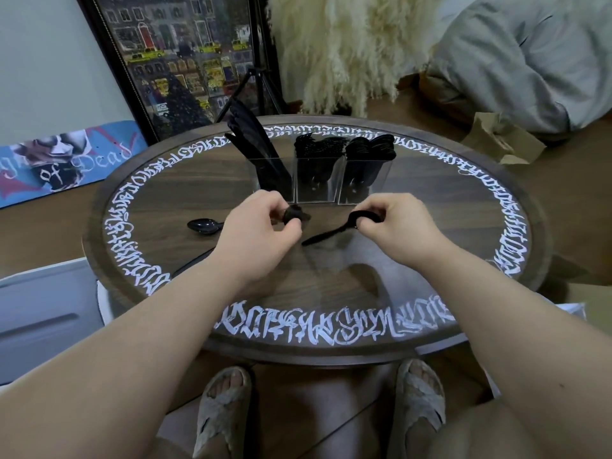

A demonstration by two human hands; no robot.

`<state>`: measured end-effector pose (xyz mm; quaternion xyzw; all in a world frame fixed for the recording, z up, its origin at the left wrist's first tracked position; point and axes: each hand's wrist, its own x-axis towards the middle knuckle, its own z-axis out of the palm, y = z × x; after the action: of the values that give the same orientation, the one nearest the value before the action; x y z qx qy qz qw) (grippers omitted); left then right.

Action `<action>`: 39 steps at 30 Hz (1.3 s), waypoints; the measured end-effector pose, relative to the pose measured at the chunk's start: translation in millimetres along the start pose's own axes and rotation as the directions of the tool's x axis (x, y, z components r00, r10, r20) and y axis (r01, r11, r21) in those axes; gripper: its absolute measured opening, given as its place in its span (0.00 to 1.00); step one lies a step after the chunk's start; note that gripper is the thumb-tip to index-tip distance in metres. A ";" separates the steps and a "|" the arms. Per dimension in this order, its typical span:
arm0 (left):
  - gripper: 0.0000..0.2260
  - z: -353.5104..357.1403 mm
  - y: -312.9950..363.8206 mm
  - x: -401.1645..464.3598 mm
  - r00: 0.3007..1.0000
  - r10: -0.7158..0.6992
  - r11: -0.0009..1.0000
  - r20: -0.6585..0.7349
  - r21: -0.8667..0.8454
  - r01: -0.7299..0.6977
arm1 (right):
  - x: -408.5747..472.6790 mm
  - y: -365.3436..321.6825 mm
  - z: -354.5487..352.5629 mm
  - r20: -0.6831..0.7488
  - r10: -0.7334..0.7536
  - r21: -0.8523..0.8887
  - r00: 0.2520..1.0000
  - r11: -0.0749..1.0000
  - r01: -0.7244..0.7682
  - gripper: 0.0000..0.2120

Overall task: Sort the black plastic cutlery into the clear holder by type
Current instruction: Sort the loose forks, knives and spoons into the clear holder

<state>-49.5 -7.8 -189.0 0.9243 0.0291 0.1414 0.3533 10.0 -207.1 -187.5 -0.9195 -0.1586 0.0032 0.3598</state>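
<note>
I am holding one piece of black cutlery in each hand just in front of the clear holder (318, 180), which is standing at the far side of the round worktop (430, 260). My right hand (394, 230) is pinching the bowl end of a spoon (334, 231), fingers (371, 217) curled round it, the handle trailing down toward the middle of the worktop. My left hand (261, 226) is gripping a second dark piece (294, 216) between curled fingers; it is too hidden to say what type it is.

The holder is showing three compartments: knives (255, 147) leaning in the left one, what look like forks (318, 150) in the middle, spoons (371, 150) in the right. I judge the step in hand is carrying the right-hand spoon to the right compartment. To do it well I should be turning it handle-down, lifting over the rim and lowering it among the bowls already there, without knocking the light plastic wall.

Another loose spoon (205, 225) is lying on the worktop to the left of my left hand, and a dark handle (192, 263) is showing beside my left forearm. The packed compartments are the main obstacle. A framed picture (185, 61) and a skateboard deck (66, 164) are leaning behind.
</note>
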 end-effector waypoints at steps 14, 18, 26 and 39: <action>0.11 7.0 12.7 1.8 0.997 -0.078 0.975 0.009 -0.206 0.079 | -3.4 -11.3 -4.2 -0.045 0.087 0.163 0.995 0.984 -0.079 0.11; 0.08 7.4 12.6 1.7 0.995 -0.069 0.986 0.066 -0.144 0.078 | -2.3 -11.6 -4.0 0.019 0.109 0.175 0.994 0.978 -0.110 0.11; 0.08 9.7 14.9 1.9 0.992 -0.047 0.986 0.116 -0.154 0.065 | 1.7 -3.1 2.9 0.025 0.175 0.348 0.984 0.921 -0.173 0.07; 0.12 14.3 15.1 0.8 0.992 -0.049 0.967 0.120 -0.244 0.077 | 3.2 -21.2 16.3 -0.049 0.004 0.288 0.999 0.958 0.010 0.08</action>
<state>-45.3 -28.3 -188.9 0.8780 0.0205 0.0799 0.4714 5.0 -180.7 -185.2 -0.8567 -0.1491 0.0030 0.4937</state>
